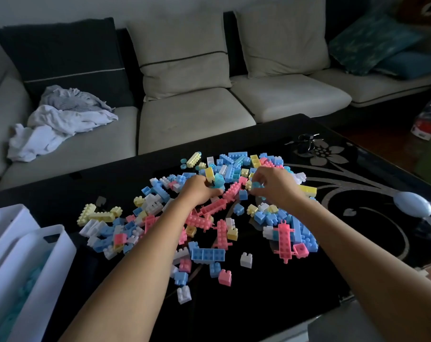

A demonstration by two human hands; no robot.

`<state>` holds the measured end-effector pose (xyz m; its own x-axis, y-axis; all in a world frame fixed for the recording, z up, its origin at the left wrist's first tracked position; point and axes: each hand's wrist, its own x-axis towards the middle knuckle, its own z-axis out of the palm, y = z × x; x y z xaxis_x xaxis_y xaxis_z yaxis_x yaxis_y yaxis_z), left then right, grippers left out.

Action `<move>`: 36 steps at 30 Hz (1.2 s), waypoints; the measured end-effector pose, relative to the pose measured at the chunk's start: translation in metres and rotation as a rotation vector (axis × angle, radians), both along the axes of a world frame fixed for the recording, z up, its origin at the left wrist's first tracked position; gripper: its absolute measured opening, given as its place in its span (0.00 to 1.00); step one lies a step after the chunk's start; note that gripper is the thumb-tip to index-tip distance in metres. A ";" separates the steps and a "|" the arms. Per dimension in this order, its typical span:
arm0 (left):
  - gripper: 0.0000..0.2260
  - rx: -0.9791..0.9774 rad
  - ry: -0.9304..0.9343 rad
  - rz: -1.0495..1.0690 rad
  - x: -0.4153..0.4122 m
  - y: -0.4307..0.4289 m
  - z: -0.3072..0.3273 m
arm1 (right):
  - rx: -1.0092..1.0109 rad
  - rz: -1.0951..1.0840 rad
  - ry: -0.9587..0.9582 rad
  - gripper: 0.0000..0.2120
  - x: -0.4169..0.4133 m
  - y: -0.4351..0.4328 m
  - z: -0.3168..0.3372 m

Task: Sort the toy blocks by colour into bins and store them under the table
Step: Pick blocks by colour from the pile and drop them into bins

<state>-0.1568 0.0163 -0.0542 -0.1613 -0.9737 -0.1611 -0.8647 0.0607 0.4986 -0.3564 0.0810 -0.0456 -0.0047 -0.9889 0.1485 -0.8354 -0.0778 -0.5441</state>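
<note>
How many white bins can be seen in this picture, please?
2. The nearer bin is at the lower left of the view and holds turquoise blocks. The other bin stands just behind it, further left. More bins may be outside the frame.

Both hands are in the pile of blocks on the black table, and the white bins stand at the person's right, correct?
Not quite: the head view shows the white bins at the person's left. The rest holds: left hand and right hand are in the block pile on the black table.
</note>
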 end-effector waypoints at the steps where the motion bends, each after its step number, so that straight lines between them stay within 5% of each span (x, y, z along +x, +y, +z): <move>1: 0.18 -0.001 0.019 -0.027 0.005 0.002 0.001 | 0.009 -0.030 -0.127 0.11 0.000 0.000 0.004; 3: 0.17 0.036 0.050 -0.064 0.014 0.006 0.005 | 0.104 -0.063 -0.523 0.10 -0.001 -0.001 0.010; 6: 0.20 0.163 0.182 -0.042 0.026 0.010 0.010 | 0.423 -0.021 -1.364 0.08 0.003 0.002 0.016; 10: 0.18 0.497 0.800 0.157 0.040 0.008 0.016 | 0.606 -0.101 -1.823 0.09 0.008 0.001 0.011; 18: 0.15 0.624 1.251 0.288 0.052 0.015 0.022 | 0.651 -0.119 -1.769 0.09 0.017 0.004 0.003; 30: 0.13 0.426 0.951 0.310 0.049 0.022 0.033 | 0.634 -0.074 -1.657 0.09 0.026 0.000 -0.007; 33: 0.09 0.326 0.977 0.280 0.057 0.038 0.049 | 0.609 -0.027 -1.615 0.09 0.036 0.001 -0.003; 36: 0.11 0.170 0.805 0.262 0.081 0.066 0.060 | 0.656 0.022 -1.561 0.10 0.063 0.003 0.001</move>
<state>-0.0755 0.0821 0.0054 -0.0630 -0.9684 -0.2414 -0.2201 -0.2224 0.9498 -0.2938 0.0840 -0.0450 0.2737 -0.8795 -0.3894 0.4887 0.4758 -0.7313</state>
